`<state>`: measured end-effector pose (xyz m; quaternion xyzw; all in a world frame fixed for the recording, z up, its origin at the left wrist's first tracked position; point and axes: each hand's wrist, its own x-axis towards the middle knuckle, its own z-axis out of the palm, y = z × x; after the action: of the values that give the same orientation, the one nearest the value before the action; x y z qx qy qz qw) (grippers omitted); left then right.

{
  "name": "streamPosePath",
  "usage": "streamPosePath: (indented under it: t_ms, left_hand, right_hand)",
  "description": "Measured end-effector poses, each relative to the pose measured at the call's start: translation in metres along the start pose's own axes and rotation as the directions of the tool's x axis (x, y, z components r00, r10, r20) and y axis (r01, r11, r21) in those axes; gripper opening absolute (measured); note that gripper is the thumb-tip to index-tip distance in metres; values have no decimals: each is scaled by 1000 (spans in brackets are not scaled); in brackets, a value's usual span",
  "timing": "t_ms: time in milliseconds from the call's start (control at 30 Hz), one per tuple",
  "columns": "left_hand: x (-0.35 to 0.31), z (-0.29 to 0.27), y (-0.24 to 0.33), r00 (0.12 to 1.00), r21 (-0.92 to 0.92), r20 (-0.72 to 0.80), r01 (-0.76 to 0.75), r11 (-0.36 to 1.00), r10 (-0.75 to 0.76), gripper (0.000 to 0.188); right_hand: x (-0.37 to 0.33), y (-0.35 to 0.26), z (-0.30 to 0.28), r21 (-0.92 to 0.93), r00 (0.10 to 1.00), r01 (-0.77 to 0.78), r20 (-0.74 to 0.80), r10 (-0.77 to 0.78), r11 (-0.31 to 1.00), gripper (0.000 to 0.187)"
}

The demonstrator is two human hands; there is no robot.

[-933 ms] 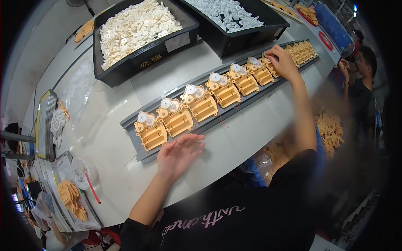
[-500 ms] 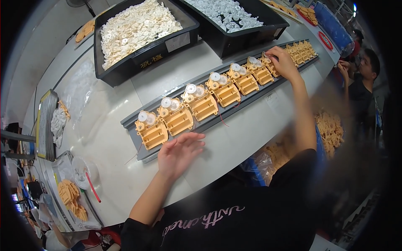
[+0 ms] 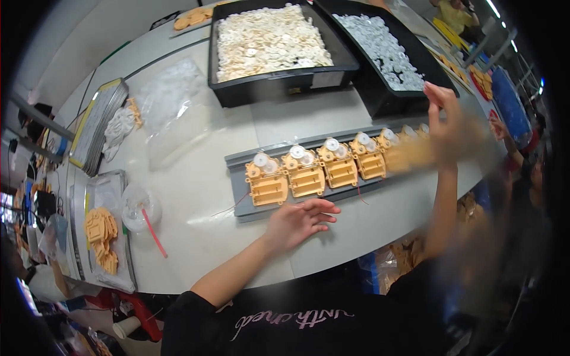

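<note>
Yellow plastic housings (image 3: 306,179), with open slots and white and clear gears (image 3: 297,152) on top, stand in a row on a grey rail (image 3: 237,188). My left hand (image 3: 297,224) hovers by the rail's near edge, below the left housings, open with fingers spread and holding nothing. Raised over the right part of the row is my right hand (image 3: 445,115), close to the black bin (image 3: 409,104) of translucent grey parts (image 3: 383,53). Its fingers are loosely bent and apart, and I see nothing in them. Blur smears the housings beside that wrist.
Another black bin (image 3: 279,83) holds cream-white discs (image 3: 267,41). At left lie clear plastic bags (image 3: 172,113), a round clear tub (image 3: 141,207) with a red strip (image 3: 155,234), and a tray of yellow parts (image 3: 102,237). Thin red wires hang off the rail.
My view has swung, so the bench appears shifted right. My right hand has left a housing on the row and lifted toward the grey-parts bin. My left hand stays open near the rail.
</note>
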<state>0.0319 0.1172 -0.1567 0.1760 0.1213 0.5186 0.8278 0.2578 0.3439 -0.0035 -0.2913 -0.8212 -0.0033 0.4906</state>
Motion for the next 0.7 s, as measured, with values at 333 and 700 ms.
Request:
streamPosePath:
  t_ms: [333, 700]
  left_hand:
    - [7, -4, 0, 996, -109, 94, 10, 994, 0, 60]
    - [2, -6, 3, 994, -89, 104, -32, 996, 41, 54]
  right_hand:
    - [114, 0, 311, -130, 322, -511, 888, 329, 850, 75]
    - [128, -75, 340, 111, 492, -280, 869, 43, 953, 20]
